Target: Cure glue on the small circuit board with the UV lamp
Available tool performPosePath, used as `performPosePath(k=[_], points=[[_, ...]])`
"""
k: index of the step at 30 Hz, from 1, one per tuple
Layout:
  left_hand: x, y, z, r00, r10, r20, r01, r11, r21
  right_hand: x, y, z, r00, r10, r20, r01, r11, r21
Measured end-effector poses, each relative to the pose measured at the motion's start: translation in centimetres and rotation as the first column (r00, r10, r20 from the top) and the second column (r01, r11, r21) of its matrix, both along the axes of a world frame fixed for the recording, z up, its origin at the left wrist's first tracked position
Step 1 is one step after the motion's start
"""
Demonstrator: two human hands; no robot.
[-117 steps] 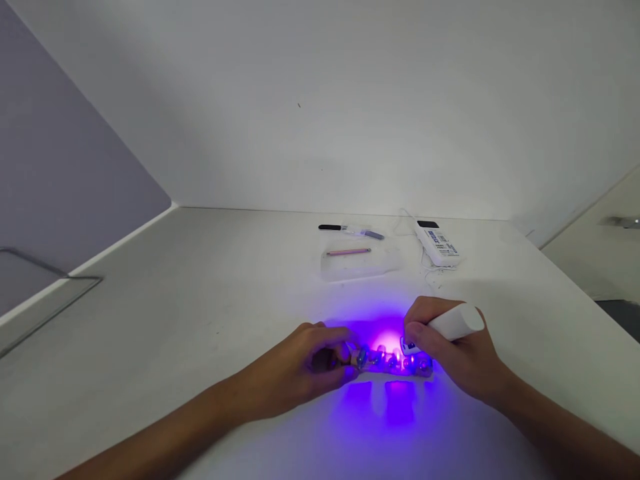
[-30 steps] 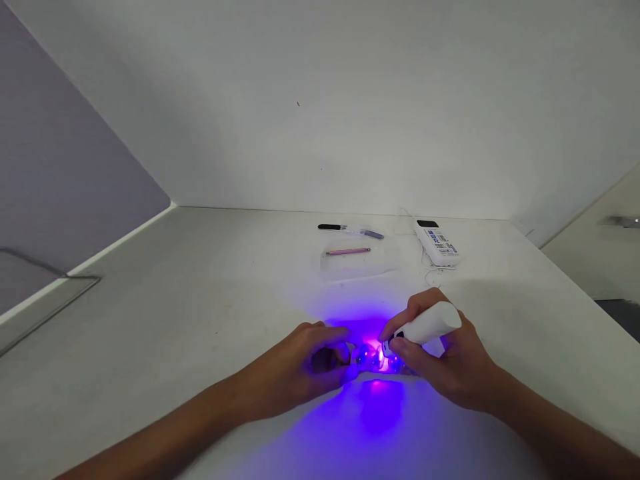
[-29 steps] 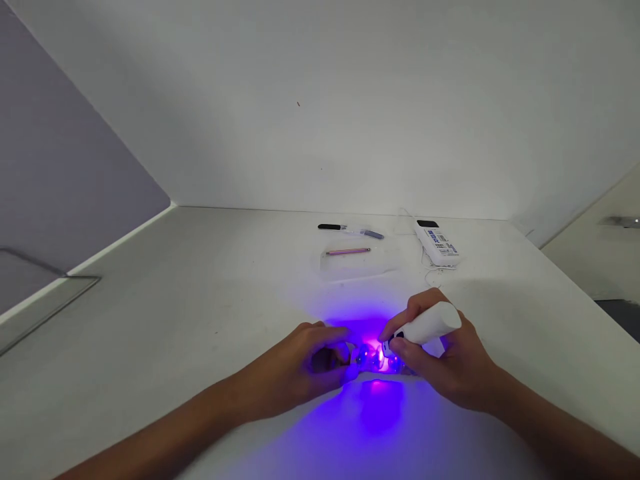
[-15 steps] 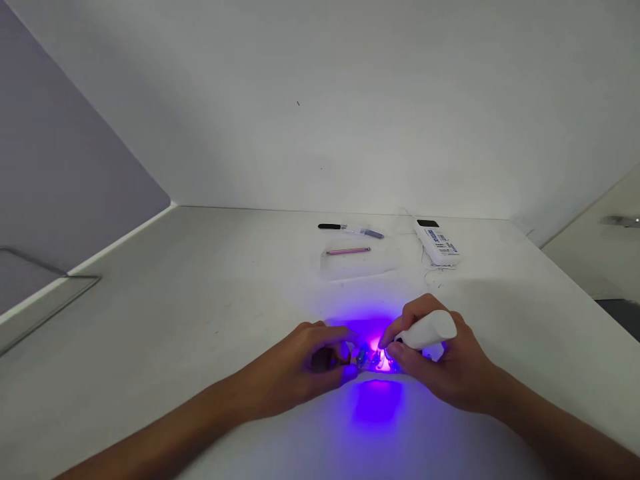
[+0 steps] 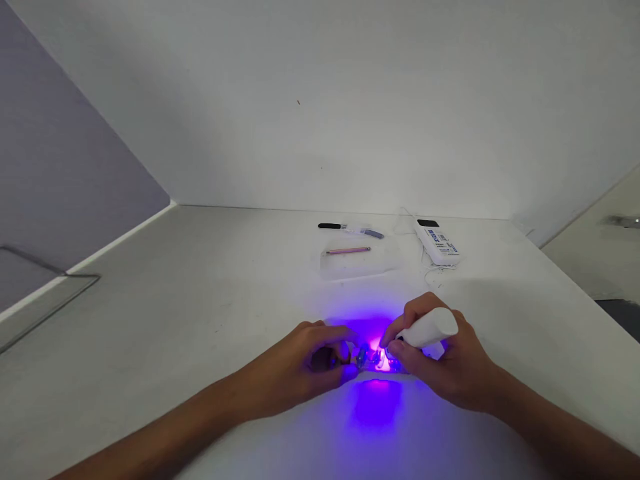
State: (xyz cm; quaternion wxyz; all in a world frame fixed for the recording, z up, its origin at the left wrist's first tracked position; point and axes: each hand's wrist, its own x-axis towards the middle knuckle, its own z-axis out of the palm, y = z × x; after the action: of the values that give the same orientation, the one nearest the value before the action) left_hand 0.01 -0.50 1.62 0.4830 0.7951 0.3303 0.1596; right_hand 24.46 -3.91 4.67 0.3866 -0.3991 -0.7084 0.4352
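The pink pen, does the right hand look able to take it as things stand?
Probably not: the right hand grips a white lamp, though the pink pen looks within reach.

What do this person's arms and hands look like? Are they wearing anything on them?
The left hand and right hand are ungloved, with no rings in sight, though some fingers are partly hidden. The left forearm and right forearm are bare to the picture's edge: no sleeves, watches or cables show.
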Motion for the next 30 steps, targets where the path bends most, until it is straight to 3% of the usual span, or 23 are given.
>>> performPosePath(k=[30], points=[[0.06, -0.06, 0.11, 1.0, 0.008, 0.001, -0.008, 1.0, -0.002, -0.17, -0.05, 0.52, 1.0, -0.016, -0.009, 0.015, 0.999, -0.029]])
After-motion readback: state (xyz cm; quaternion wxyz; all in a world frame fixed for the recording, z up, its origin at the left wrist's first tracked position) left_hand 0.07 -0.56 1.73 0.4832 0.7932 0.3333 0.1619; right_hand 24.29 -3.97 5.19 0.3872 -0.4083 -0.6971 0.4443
